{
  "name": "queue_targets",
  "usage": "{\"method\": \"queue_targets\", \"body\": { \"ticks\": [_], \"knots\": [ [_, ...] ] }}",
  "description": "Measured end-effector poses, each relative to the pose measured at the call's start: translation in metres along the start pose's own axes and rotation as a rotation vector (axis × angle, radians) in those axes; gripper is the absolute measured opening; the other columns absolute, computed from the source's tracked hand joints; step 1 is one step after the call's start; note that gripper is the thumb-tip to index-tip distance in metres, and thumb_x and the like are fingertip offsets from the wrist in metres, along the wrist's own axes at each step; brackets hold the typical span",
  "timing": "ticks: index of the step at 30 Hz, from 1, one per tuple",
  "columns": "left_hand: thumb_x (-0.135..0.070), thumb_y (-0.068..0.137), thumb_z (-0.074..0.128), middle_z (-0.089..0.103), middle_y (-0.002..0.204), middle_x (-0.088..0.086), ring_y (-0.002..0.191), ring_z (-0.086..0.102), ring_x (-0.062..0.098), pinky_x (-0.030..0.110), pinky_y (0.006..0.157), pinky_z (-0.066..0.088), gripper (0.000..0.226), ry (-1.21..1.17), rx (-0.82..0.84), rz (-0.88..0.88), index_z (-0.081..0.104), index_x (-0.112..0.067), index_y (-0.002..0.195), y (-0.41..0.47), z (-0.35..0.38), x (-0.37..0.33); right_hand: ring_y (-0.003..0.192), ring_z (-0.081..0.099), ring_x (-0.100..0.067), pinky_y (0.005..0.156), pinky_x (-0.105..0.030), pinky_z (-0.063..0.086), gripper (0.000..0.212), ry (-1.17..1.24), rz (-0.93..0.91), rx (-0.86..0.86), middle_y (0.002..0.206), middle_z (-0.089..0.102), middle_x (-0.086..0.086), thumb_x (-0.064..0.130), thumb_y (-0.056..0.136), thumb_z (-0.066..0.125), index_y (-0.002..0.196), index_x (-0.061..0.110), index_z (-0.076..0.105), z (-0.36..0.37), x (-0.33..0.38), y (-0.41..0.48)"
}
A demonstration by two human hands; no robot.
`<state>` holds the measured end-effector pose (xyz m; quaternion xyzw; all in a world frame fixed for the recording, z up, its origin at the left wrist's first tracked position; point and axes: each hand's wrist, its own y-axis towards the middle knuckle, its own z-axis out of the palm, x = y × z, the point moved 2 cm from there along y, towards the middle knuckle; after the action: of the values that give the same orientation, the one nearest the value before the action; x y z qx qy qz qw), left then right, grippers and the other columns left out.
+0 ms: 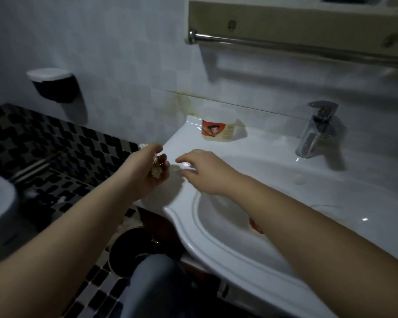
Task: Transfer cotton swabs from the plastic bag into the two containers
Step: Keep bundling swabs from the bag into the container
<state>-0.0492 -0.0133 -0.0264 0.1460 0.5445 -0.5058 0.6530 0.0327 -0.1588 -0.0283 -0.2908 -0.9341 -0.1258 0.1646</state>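
Bundle of cotton swabs gripped in left hand by sink rim, right hand open over something clear, maybe 1 container, likely to steady it.

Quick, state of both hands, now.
Left hand: gripping a bundle of cotton swabs.
Right hand: open, fingers spread over the sink rim.

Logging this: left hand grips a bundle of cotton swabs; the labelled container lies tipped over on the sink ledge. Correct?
No: the head view shows the labelled container standing upright on the sink ledge, not tipped over. The left hand does grip the cotton swabs.
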Motion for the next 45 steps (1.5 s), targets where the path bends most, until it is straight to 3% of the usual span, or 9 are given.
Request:
{"method": "queue_targets", "body": {
  "ticks": [6,13,17,23,29,33,35,39,45],
  "knots": [
    [-0.017,0.100,0.049,0.055,0.071,0.000,0.060,0.052,0.013,0.024,0.055,0.048,0.019,-0.068,0.017,-0.037,0.054,-0.014,0.082,0.007,-0.034,-0.009,0.134,0.040,-0.029,0.108,-0.046,0.040,0.032,-0.199,-0.032,0.119,0.149,0.048,-0.001,0.032,0.104,0.049,0.131,0.037,0.066,0.022,0.017,0.032],
    [-0.019,0.101,0.050,0.052,0.068,0.000,0.053,0.050,0.011,0.022,0.050,0.045,0.022,-0.057,-0.032,-0.045,0.051,-0.015,0.080,0.015,-0.042,-0.006,0.106,0.054,-0.023,0.090,-0.042,0.052,0.019,-0.202,0.014,0.035,0.112,0.057,0.002,0.021,0.098,0.052,0.100,0.020,0.071,0.017,0.014,0.029],
    [-0.022,0.103,0.056,0.036,0.052,-0.005,0.039,0.030,0.008,0.018,0.040,0.028,0.031,0.090,-0.074,0.029,0.044,-0.020,0.074,0.012,-0.027,0.003,0.089,0.063,-0.014,0.080,-0.028,0.051,0.012,0.158,0.180,-0.119,0.092,0.064,0.010,0.018,0.096,0.060,0.098,0.019,0.071,-0.001,0.002,0.014],
    [-0.036,0.099,0.063,0.039,0.060,-0.005,0.046,0.034,0.008,0.021,0.043,0.033,0.025,0.197,0.083,0.121,0.065,-0.012,0.104,-0.002,0.021,0.021,0.074,0.068,-0.013,0.082,-0.043,0.061,0.009,0.617,0.269,-0.228,0.077,0.070,0.006,0.022,0.085,0.077,0.087,0.029,0.071,-0.018,-0.007,-0.014],
    [-0.018,0.103,0.051,0.048,0.072,0.004,0.058,0.045,0.011,0.021,0.049,0.038,0.016,0.165,0.123,0.120,0.064,-0.011,0.095,0.000,0.066,0.038,0.073,0.064,-0.014,0.081,-0.047,0.060,0.011,0.513,0.293,-0.273,0.068,0.062,0.011,0.024,0.083,0.078,0.084,0.030,0.068,-0.037,-0.018,-0.046],
    [-0.022,0.108,0.044,0.068,0.093,0.010,0.081,0.066,0.017,0.030,0.070,0.051,0.019,0.080,0.189,0.022,0.061,-0.013,0.104,0.000,0.096,0.052,0.077,0.067,-0.009,0.077,-0.039,0.060,0.004,0.413,0.323,-0.279,0.079,0.070,0.009,0.030,0.088,0.073,0.090,0.028,0.070,-0.058,-0.029,-0.074],
    [-0.024,0.109,0.044,0.063,0.080,0.005,0.067,0.063,0.015,0.032,0.067,0.055,0.019,0.025,0.238,-0.025,0.059,-0.012,0.106,-0.004,0.112,0.057,0.075,0.069,-0.006,0.075,-0.034,0.061,0.005,0.332,0.355,-0.256,0.084,0.072,0.009,0.031,0.091,0.068,0.087,0.027,0.070,-0.074,-0.040,-0.093],
    [-0.019,0.107,0.044,0.043,0.066,0.002,0.056,0.039,0.013,0.020,0.049,0.041,0.019,-0.025,0.301,-0.110,0.056,-0.011,0.095,-0.014,0.143,0.068,0.071,0.073,-0.009,0.071,-0.035,0.064,0.013,0.155,0.501,-0.088,0.084,0.074,0.002,0.025,0.095,0.060,0.088,0.020,0.071,-0.110,-0.080,-0.137],
    [-0.018,0.107,0.044,0.050,0.069,0.005,0.061,0.048,0.017,0.028,0.059,0.047,0.016,0.013,0.350,-0.216,0.055,-0.013,0.097,-0.019,0.178,0.084,0.072,0.074,-0.021,0.064,-0.031,0.058,0.014,-0.195,0.709,0.272,0.078,0.076,-0.006,0.015,0.088,0.062,0.083,0.016,0.075,-0.136,-0.120,-0.194]
  ]
}}
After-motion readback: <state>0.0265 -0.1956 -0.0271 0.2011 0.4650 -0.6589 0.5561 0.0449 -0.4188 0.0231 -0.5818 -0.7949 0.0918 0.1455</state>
